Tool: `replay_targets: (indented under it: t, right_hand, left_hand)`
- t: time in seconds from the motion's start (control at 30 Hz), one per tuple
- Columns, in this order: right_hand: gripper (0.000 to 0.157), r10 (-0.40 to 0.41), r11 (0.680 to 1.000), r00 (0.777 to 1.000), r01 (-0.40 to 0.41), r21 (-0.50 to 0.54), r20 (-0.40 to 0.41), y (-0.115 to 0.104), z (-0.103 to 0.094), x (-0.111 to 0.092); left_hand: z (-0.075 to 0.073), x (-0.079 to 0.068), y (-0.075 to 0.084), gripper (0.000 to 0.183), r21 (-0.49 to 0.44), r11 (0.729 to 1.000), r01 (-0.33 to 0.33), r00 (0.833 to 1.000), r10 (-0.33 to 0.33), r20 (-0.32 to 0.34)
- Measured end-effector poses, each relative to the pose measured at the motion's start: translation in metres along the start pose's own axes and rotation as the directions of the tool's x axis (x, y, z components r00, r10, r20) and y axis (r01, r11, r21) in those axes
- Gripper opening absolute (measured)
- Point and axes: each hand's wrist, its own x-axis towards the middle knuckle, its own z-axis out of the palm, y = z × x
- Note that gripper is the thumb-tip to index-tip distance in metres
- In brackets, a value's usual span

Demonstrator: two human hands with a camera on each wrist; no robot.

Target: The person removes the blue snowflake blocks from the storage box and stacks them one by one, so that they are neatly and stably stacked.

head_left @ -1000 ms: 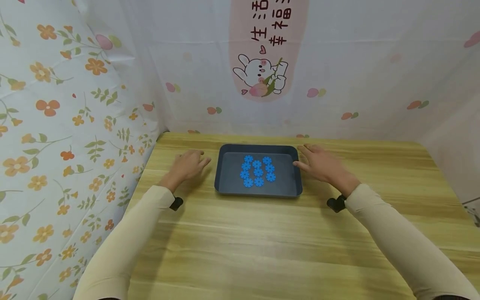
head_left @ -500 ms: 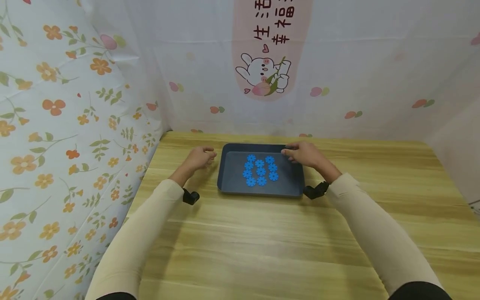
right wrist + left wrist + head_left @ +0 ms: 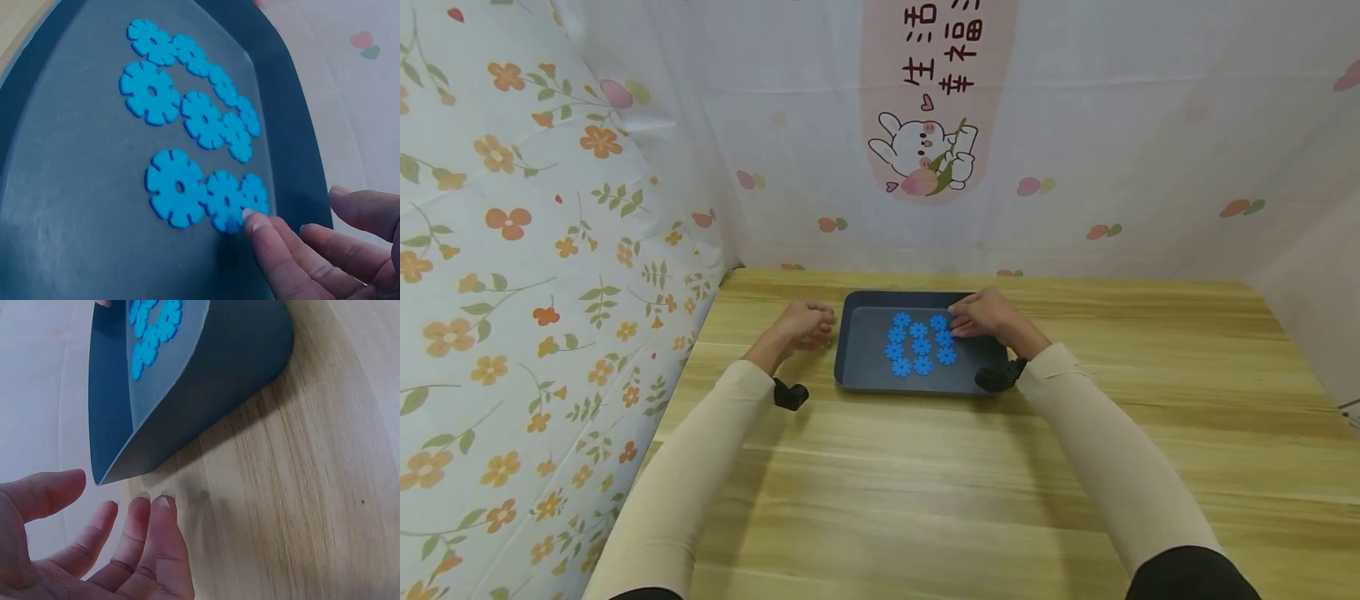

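Note:
A dark grey tray (image 3: 867, 342) lies on the table, with several flat blue notched discs (image 3: 922, 367) inside it in three columns. My right hand (image 3: 989, 315) reaches over the tray's right side. In the right wrist view its fingertips (image 3: 265, 234) are at the short column of discs (image 3: 225, 200), seeming to touch the far ones, while the thumb stands apart. My left hand (image 3: 805, 323) is just outside the tray's left wall, holding nothing. In the left wrist view its fingers (image 3: 169, 544) are loosely bent near the tray corner (image 3: 125, 456), with a gap between.
The wooden table (image 3: 880, 483) extends in front of the tray and to its right. A printed cloth (image 3: 790, 150) hangs behind the table, and a floral cloth (image 3: 572, 292) hangs along the left. A black wrist mount (image 3: 998, 377) overhangs the tray's right front corner.
My right hand has moved left from the tray's right rim to the right-hand column of discs. My left hand has come slightly closer to the tray's left side. The discs look unmoved.

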Motion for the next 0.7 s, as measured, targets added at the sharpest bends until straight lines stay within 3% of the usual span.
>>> replay_targets:
  t: [0.2, 0.7]
  right_hand:
    - [0.039, 0.030, 0.997, 0.999, -0.029, 0.073, -0.013, 0.005, 0.004, 0.008]
    - [0.035, 0.057, 0.997, 0.990, -0.049, 0.067, -0.131, 0.020, 0.017, 0.020]
  left_hand:
    - [0.004, 0.002, -0.002, 0.031, -0.007, 1.000, 0.002, 1.000, -0.002, 0.002]
    - [0.016, 0.007, -0.005, 0.031, -0.028, 0.999, 0.020, 1.000, -0.020, -0.010]
